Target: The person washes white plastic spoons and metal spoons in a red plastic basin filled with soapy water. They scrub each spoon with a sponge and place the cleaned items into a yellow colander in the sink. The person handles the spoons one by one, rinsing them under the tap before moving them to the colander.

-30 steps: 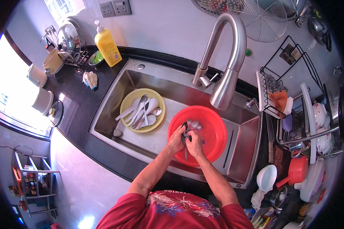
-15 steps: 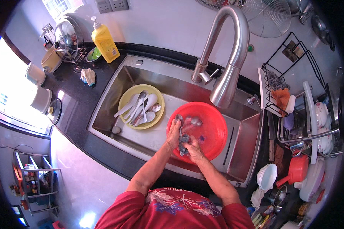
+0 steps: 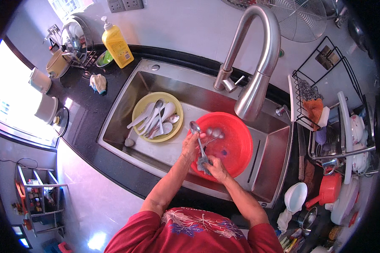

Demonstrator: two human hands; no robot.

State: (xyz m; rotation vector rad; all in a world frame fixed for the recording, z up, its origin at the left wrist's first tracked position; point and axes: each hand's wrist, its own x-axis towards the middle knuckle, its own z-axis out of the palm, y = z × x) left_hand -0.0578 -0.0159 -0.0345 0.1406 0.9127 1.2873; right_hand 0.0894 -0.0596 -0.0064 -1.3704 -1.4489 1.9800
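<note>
L hand [image 3: 190, 146] held shiny metal spoon [image 3: 194, 127] at 9 o'clock of round red plastic basin [image 3: 241, 147], R hand [image 3: 216, 168] pinched grey mesh scrubber [image 3: 202, 165] on its handle; scrubbing prob midway, w/ silvery metal spoons [image 3: 215, 133] at basin's 11 o'clock left, white spoons [image 3: 156, 120] in round yellow bowl [image 3: 144, 100] (10 o'clock) poss done.

Kitchen, apparently domestic, viewed from above. A steel sink [image 3: 198, 86] with a gooseneck faucet [image 3: 273, 50] is set into a glossy black desk [image 3: 86, 111]; within the sink, a yellow basin [image 3: 180, 126] contains spoons [image 3: 169, 109]. Cookware is represented by a cream saucepan [image 3: 58, 66] and a glass lid [image 3: 75, 36] at left, and by a round wire strainer [image 3: 299, 19] against the pale wall [image 3: 177, 25]. At right, a dish rack [image 3: 368, 149] bears flower-patterned bowls [image 3: 357, 128], with a grey scourer [image 3: 307, 90] nearby. A yellow pump bottle [image 3: 117, 46] stands by the sink's far left corner. The few, mixed wares indicate a household setting.
</note>
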